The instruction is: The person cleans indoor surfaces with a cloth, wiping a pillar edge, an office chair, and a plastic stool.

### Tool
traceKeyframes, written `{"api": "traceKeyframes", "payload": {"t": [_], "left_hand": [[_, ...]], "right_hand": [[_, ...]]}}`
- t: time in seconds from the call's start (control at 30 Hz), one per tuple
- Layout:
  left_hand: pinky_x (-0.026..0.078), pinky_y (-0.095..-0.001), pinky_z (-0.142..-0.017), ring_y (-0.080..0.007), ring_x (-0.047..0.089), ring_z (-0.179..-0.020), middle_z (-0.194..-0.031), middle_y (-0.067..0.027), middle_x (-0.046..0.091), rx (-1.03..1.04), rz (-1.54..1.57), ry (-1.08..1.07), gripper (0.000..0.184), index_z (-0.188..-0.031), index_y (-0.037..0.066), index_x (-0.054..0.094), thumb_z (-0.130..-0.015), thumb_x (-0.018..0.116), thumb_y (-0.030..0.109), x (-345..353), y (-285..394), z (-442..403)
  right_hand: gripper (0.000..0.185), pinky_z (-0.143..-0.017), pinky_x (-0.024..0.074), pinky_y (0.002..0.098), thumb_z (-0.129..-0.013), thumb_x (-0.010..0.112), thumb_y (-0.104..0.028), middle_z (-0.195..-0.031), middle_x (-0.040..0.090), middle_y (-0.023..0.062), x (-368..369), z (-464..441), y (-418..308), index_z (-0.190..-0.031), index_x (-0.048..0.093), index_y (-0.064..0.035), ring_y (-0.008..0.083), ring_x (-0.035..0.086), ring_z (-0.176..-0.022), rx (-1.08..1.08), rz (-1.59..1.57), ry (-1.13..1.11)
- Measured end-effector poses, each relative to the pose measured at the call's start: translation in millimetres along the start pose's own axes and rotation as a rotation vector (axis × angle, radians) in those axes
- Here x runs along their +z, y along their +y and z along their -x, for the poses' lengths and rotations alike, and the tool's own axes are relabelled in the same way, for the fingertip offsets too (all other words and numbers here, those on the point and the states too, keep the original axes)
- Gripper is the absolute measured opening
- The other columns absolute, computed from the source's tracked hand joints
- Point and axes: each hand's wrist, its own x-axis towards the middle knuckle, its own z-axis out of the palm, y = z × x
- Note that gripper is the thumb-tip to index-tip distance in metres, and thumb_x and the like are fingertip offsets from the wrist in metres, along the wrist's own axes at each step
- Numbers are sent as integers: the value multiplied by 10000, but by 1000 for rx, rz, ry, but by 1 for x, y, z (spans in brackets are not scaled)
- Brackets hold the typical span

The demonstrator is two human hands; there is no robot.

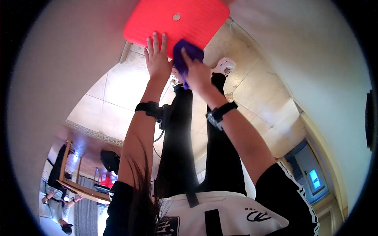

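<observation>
A red plastic stool with a round hole in the middle of its top is at the upper centre of the head view. My left hand lies with fingers stretched out over its near edge, fingertips on the red surface. Beside it, my right hand grips a purple cloth against the stool's near edge, the index finger extended along the fabric. Part of the cloth hangs down below that edge. The stool's legs are mostly hidden.
My feet in pale pink clogs stand on the tiled floor by the stool. Walls rise on both sides. At lower left are a wooden frame and another person. A doorway is at lower right.
</observation>
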Motion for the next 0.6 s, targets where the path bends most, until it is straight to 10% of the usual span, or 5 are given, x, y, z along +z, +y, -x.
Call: {"api": "traceKeyframes", "payload": {"t": [0.23, 0.33, 0.43, 0.57, 0.6], "left_hand": [[205, -530, -1002, -423, 135, -1274, -1382, -241, 119, 47, -70, -66, 747, -1332, 99, 266, -710, 655, 236, -26, 25, 1], [194, -538, -1002, -472, 138, -1251, -1349, -298, 135, 330, -3, -56, 694, -1305, 79, 318, -719, 649, 252, -18, 37, 1], [152, -539, -1018, -504, 113, -1237, -1326, -332, 146, 445, -36, -72, 662, -1291, 64, 338, -725, 631, 245, -18, 51, 4], [102, -534, -1030, -505, 83, -1243, -1312, -359, 135, 476, -102, -106, 673, -1299, 57, 321, -731, 612, 268, -21, 51, -1], [87, -532, -1033, -502, 76, -1246, -1307, -368, 132, 489, -91, -130, 675, -1300, 51, 317, -733, 605, 276, -23, 51, -4]], "right_hand": [[564, -755, 429, 361, -777, 516, -52, -908, 559, 204, 20, 30, 30, -1306, 319, -59, 356, 551, -849, 103, -622, 578], [424, -670, 452, 316, -842, 501, -115, -854, 603, 189, 15, 22, 50, -1248, 400, -40, 237, 587, -737, 562, -1090, 252], [471, -615, 472, 391, -816, 458, -140, -803, 596, 241, 24, 18, 37, -1279, 371, -119, 375, 595, -749, 515, -1187, 179], [417, -614, 473, 386, -818, 449, -171, -758, 598, 226, 74, 5, 36, -1234, 437, -151, 301, 623, -711, 488, -1218, 335], [331, -622, 468, 364, -816, 478, -200, -771, 606, 187, 79, -2, 46, -1124, 513, -83, 243, 619, -725, 746, -1306, -72]]}}
